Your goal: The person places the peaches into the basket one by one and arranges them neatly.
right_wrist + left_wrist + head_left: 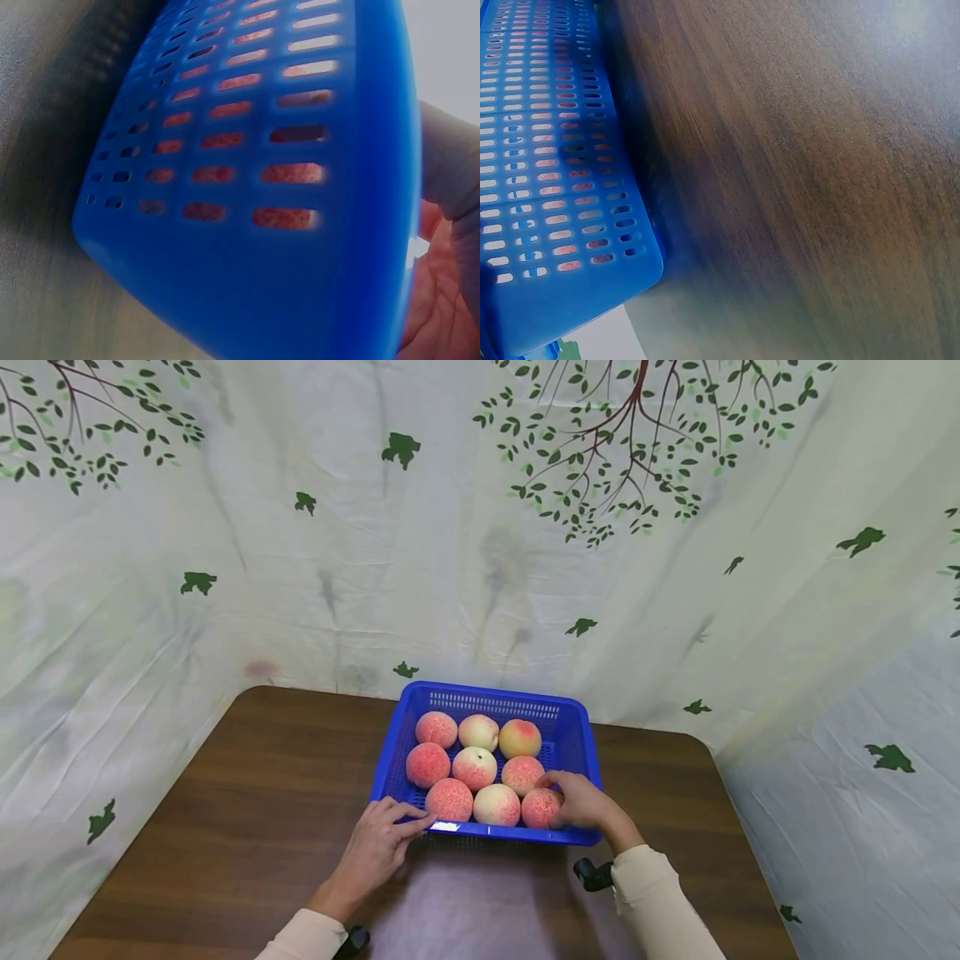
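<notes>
A blue plastic basket (pixel 495 688) with slotted walls holds several peaches in rough rows. My right hand (pixel 588 803) reaches over its right rim and grips the peach (pixel 541 808) at the front right, which still sits among the others. My left hand (pixel 381 843) rests on the front-left rim with fingers fairly straight, near a red peach (pixel 449 799). The left wrist view has the basket wall (pixel 562 296) but not the hand. In the right wrist view, part of the right hand (pixel 442 292) shows behind the basket rim (pixel 382 187); the gripped peach is not distinct there.
The basket stands on a brown wooden table (pixel 285 793), close to its back edge. A pale cloth (pixel 450 568) printed with leaves and branches hangs behind and at both sides. Dark wrist devices, such as the one on the right wrist (pixel 592 875), sit below the cuffs.
</notes>
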